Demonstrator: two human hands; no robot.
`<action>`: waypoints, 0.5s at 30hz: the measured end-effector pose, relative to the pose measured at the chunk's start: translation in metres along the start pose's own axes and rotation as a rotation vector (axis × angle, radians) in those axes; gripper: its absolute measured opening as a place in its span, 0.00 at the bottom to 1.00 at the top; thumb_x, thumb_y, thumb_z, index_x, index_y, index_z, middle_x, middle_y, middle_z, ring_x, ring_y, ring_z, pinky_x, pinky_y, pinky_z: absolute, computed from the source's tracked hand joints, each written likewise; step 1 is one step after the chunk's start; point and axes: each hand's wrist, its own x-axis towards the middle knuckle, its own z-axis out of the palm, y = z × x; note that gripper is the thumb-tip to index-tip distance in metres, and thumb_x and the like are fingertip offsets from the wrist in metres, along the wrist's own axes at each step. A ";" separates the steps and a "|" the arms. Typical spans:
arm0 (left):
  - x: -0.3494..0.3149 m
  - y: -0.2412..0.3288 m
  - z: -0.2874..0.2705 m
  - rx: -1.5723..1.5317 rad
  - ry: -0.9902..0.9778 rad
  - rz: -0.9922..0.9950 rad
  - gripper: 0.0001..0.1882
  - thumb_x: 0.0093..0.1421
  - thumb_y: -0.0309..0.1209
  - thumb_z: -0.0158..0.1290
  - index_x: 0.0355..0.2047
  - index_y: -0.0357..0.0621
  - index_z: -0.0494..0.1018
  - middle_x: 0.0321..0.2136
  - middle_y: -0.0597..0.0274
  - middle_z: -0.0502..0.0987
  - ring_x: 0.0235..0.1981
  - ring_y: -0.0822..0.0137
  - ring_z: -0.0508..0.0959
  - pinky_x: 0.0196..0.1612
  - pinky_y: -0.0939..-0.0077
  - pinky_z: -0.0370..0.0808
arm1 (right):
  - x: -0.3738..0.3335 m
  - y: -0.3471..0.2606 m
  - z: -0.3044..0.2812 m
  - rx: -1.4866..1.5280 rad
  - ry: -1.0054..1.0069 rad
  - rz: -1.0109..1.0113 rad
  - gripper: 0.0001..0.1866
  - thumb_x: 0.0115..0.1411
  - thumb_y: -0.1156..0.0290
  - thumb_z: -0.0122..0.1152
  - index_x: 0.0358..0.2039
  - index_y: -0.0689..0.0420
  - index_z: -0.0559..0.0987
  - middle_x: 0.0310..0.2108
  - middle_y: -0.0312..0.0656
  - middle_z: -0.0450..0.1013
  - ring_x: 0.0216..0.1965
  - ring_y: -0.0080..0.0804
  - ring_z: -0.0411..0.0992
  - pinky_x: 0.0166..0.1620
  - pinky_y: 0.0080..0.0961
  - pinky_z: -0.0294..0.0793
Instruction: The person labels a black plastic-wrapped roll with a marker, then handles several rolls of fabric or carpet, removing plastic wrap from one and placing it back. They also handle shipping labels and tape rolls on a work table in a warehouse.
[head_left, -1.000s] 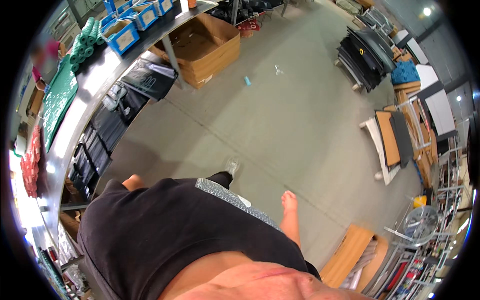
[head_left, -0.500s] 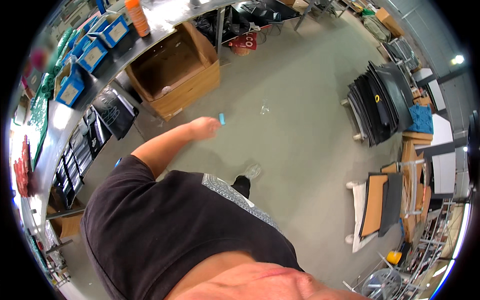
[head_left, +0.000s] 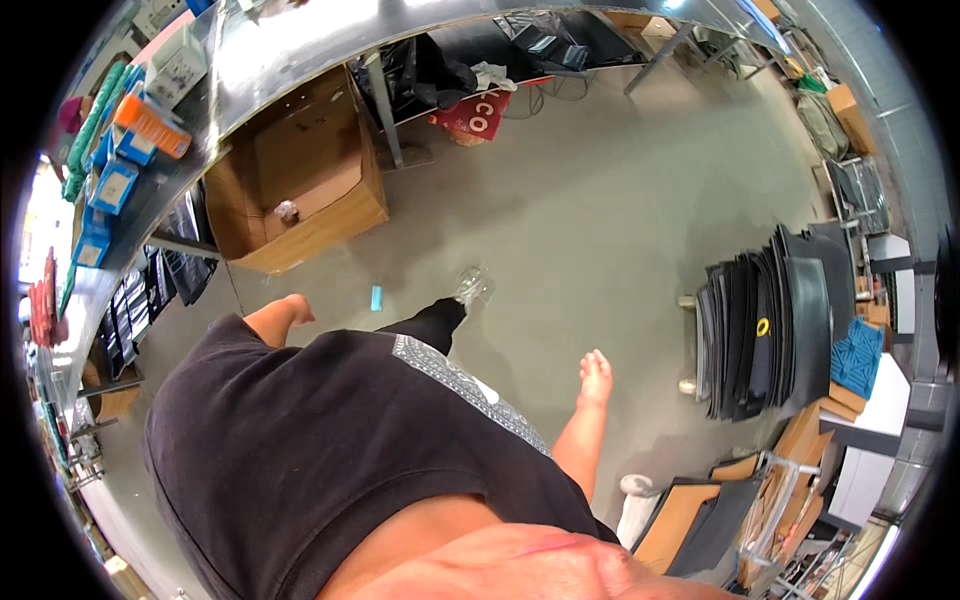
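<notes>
My left hand (head_left: 298,308) hangs low beside my dark shirt, seen foreshortened with its fingers loosely apart and no object visible in it. To its right a small light-blue piece (head_left: 376,298) lies on the grey floor, apart from the hand; its kind is unclear. My right hand (head_left: 595,375) is held out over the floor at my right side, open, with fingers extended and nothing in them. My foot in a pale shoe or cover (head_left: 474,286) steps forward between the two hands.
A large open cardboard box (head_left: 330,232) stands at the front left, under a metal workbench (head_left: 275,65) bearing blue bins (head_left: 113,187) and an orange canister (head_left: 152,127). Stacked black sheets (head_left: 745,335) stand on a cart at right; brown boards (head_left: 675,525) lean nearer me.
My view has shifted forward and turned. The left hand has drawn back toward my body, away from the blue piece. My right hand has come into view, and my foot has swung forward.
</notes>
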 end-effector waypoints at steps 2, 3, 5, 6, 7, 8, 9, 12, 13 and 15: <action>0.034 -0.008 -0.027 -0.138 -0.135 -0.239 0.26 0.60 0.52 0.52 0.43 0.43 0.81 0.40 0.50 0.81 0.46 0.53 0.79 0.50 0.61 0.74 | 0.041 -0.049 0.030 -0.066 -0.096 -0.010 0.20 0.66 0.66 0.56 0.57 0.57 0.72 0.47 0.40 0.75 0.48 0.25 0.72 0.50 0.24 0.71; 0.055 0.014 -0.063 -0.028 -0.048 -0.136 0.25 0.61 0.53 0.51 0.42 0.44 0.81 0.39 0.51 0.81 0.45 0.53 0.79 0.49 0.60 0.74 | 0.076 -0.039 0.030 -0.105 -0.130 -0.031 0.20 0.65 0.67 0.57 0.56 0.59 0.72 0.48 0.40 0.75 0.49 0.26 0.72 0.51 0.26 0.71; 0.086 0.065 -0.128 0.157 0.125 0.039 0.25 0.62 0.53 0.49 0.41 0.45 0.82 0.39 0.52 0.82 0.44 0.53 0.80 0.48 0.60 0.75 | 0.127 -0.044 0.046 -0.364 -0.170 -0.163 0.20 0.64 0.67 0.60 0.53 0.63 0.74 0.47 0.41 0.76 0.50 0.28 0.72 0.53 0.28 0.71; 0.104 0.108 -0.184 0.149 0.131 0.113 0.25 0.62 0.52 0.49 0.40 0.44 0.82 0.38 0.52 0.82 0.43 0.53 0.80 0.47 0.59 0.75 | 0.155 -0.032 0.044 -0.409 -0.194 -0.065 0.20 0.63 0.66 0.62 0.51 0.65 0.75 0.47 0.44 0.76 0.50 0.31 0.73 0.55 0.30 0.71; 0.123 0.141 -0.257 0.139 0.152 0.155 0.24 0.62 0.51 0.49 0.40 0.44 0.82 0.38 0.52 0.82 0.42 0.53 0.80 0.46 0.58 0.75 | 0.176 -0.039 0.057 -0.543 -0.210 -0.054 0.21 0.62 0.65 0.62 0.51 0.66 0.75 0.48 0.46 0.76 0.51 0.34 0.73 0.55 0.31 0.71; 0.139 0.164 -0.304 0.230 0.193 0.213 0.21 0.61 0.48 0.49 0.36 0.44 0.81 0.36 0.51 0.81 0.40 0.51 0.80 0.45 0.57 0.75 | 0.196 -0.031 0.063 -0.498 -0.277 0.051 0.23 0.62 0.64 0.63 0.53 0.65 0.75 0.50 0.48 0.75 0.51 0.36 0.73 0.56 0.31 0.70; 0.164 0.172 -0.339 0.107 0.328 0.234 0.21 0.60 0.47 0.49 0.37 0.44 0.80 0.35 0.51 0.81 0.40 0.50 0.79 0.45 0.56 0.75 | 0.208 -0.039 0.074 -0.476 -0.335 0.117 0.27 0.62 0.61 0.62 0.55 0.68 0.73 0.52 0.52 0.74 0.54 0.39 0.72 0.58 0.33 0.69; 0.153 0.299 -0.503 -0.261 0.428 0.360 0.21 0.58 0.44 0.53 0.42 0.40 0.75 0.41 0.51 0.79 0.45 0.49 0.78 0.47 0.55 0.75 | 0.275 -0.055 0.066 -0.545 -0.293 0.244 0.27 0.62 0.60 0.62 0.55 0.67 0.73 0.52 0.51 0.75 0.54 0.39 0.72 0.57 0.33 0.70; 0.157 0.322 -0.536 -0.339 0.479 0.383 0.21 0.58 0.43 0.54 0.43 0.40 0.74 0.42 0.51 0.79 0.47 0.50 0.77 0.49 0.56 0.74 | 0.296 -0.067 0.071 -0.549 -0.296 0.279 0.27 0.62 0.60 0.61 0.55 0.67 0.73 0.51 0.51 0.75 0.54 0.39 0.72 0.57 0.33 0.70; 0.182 0.366 -0.604 -0.371 0.520 0.391 0.21 0.58 0.42 0.55 0.46 0.40 0.73 0.43 0.52 0.79 0.49 0.51 0.76 0.51 0.57 0.73 | 0.341 -0.096 0.078 -0.547 -0.297 0.302 0.26 0.62 0.60 0.61 0.55 0.67 0.73 0.52 0.51 0.75 0.54 0.39 0.72 0.57 0.33 0.70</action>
